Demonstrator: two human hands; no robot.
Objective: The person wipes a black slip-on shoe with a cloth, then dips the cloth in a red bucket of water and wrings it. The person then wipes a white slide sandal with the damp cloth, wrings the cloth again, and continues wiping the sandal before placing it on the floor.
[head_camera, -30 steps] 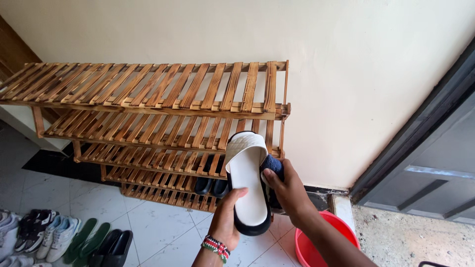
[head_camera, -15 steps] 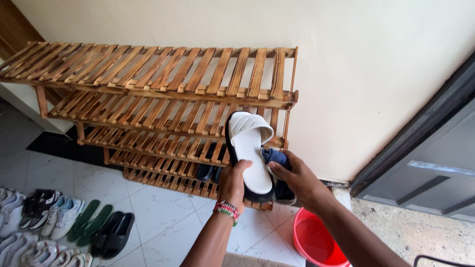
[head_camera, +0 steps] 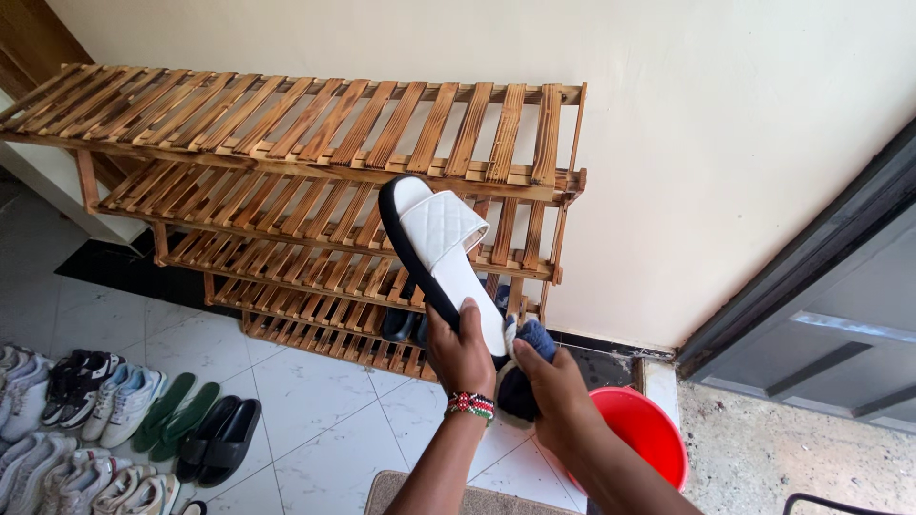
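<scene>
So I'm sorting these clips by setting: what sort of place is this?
Most likely a home entryway. A slatted wooden shoe rack stands against the wall, pairs of shoes line the tiled floor, and a dark door with a doormat sits nearby.

Wood shoe rack (head_camera: pixel 286 124) w/ black shoes (head_camera: pixel 405 326) low; red bucket (head_camera: pixel 644 429), sneakers (head_camera: pixel 86 391), green flip-flops (head_camera: pixel 172 410) on tile floor (head_camera: pixel 315 420)

A white slide sandal (head_camera: pixel 441 250) with a quilted strap and black sole sits mid-frame above a dark blue cloth (head_camera: pixel 523 374). The slatted shoe rack (head_camera: pixel 286 124) is scorched amber wood; the bucket (head_camera: pixel 647 431) at lower right is red; green flip-flops (head_camera: pixel 174 412) lie lower left.
</scene>
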